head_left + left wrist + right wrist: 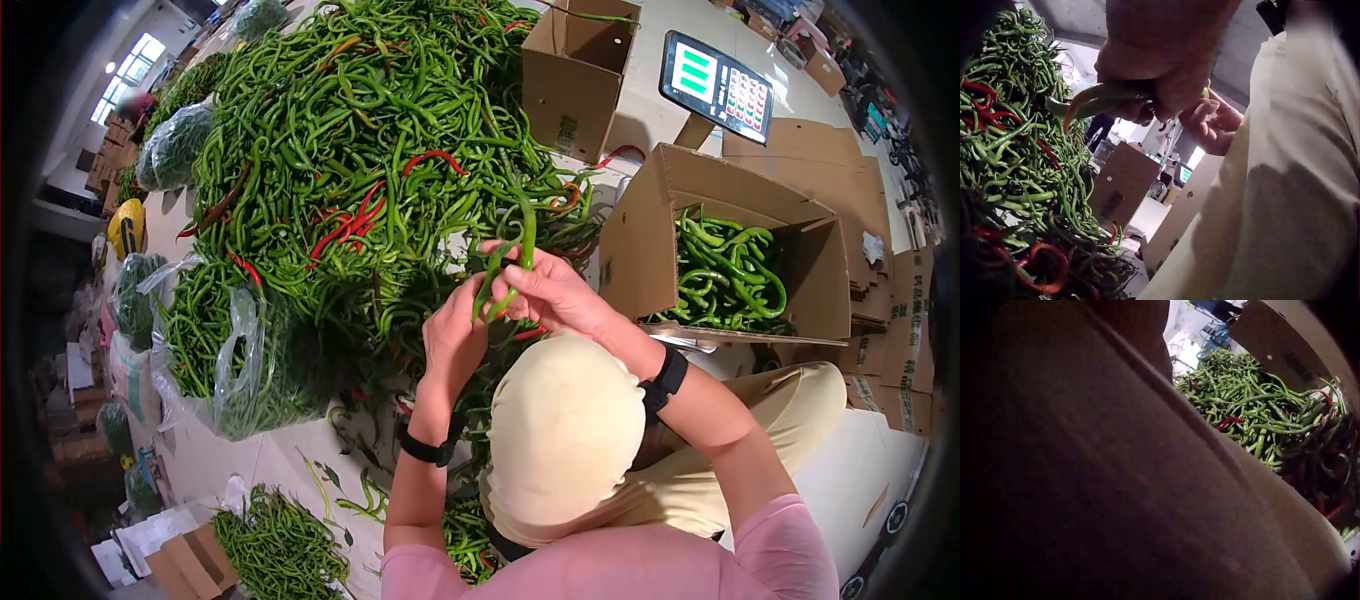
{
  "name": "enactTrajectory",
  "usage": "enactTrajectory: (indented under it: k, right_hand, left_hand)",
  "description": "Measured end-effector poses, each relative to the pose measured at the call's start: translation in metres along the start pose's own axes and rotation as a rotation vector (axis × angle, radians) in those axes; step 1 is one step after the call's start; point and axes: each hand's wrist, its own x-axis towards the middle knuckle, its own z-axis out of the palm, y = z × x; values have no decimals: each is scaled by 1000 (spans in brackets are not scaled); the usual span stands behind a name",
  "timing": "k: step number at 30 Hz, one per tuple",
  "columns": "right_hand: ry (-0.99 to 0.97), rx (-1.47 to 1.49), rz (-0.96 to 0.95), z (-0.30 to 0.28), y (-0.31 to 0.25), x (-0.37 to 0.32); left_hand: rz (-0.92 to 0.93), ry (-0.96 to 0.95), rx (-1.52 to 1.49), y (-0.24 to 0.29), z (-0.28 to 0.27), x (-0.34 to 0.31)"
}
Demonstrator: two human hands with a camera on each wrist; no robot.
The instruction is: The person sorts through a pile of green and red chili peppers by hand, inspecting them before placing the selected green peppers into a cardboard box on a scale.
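Before the person's chest, the left hand (pixel 455 325) and right hand (pixel 556 292) meet over a heap of long green chili peppers (pixel 340 120). The right hand's fingers and thumb pinch a long green chili pepper (pixel 528 232) that points away from the body. Between the hands, the left one grips a green chili pepper (pixel 488 288). From below, the left wrist view shows green and reddish pepper ends (pixel 1094 103) sticking out of the left hand (pixel 1166 78), with the right hand's curled fingers (pixel 1205 124) close by. The right wrist view is mostly filled by dark, near skin.
An open cardboard box (pixel 640 225) with green peppers in it stands at the right, beside a scale display (pixel 716 85). Another box (pixel 570 90) stands behind. Red peppers (pixel 350 225) are scattered in the heap. A clear plastic bag (pixel 240 370) of peppers sits at the left.
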Motion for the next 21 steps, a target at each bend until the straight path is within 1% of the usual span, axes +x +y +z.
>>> enactTrajectory:
  k: [1,2,3,5,6,9,10,13,14,17,21]
  right_hand:
    - [-16,-71,6,3,0,0]
    - [29,-114,-6,8,-1,-1]
    - [30,-150,-17,8,0,-2]
    - [34,-224,-45,6,-2,-2]
    - [52,-213,-58,8,-4,-3]
    - [100,-199,-100,16,-9,-6]
    - [113,-206,-111,17,-10,-6]
    - [139,-208,-139,22,-13,-7]
    - [145,-212,-139,23,-14,-8]
    - [133,-214,-129,23,-16,-10]
    - [85,-138,-138,22,-18,-12]
  left_hand:
    - [23,-2,1,0,0,-1]
    - [45,-4,2,2,-2,-1]
    - [69,-5,4,3,-3,-2]
    - [35,-44,-101,1,-7,-2]
    - [21,-63,-155,0,-8,-3]
    - [-149,-135,-494,-16,-12,-8]
    - [-197,-183,-658,-13,-18,-9]
    - [-277,-174,-946,-9,-27,-11]
    - [-345,-155,-1047,-4,-30,-13]
    - [-338,-138,-1155,-2,-32,-17]
    - [-249,-103,-1363,-9,-31,-22]
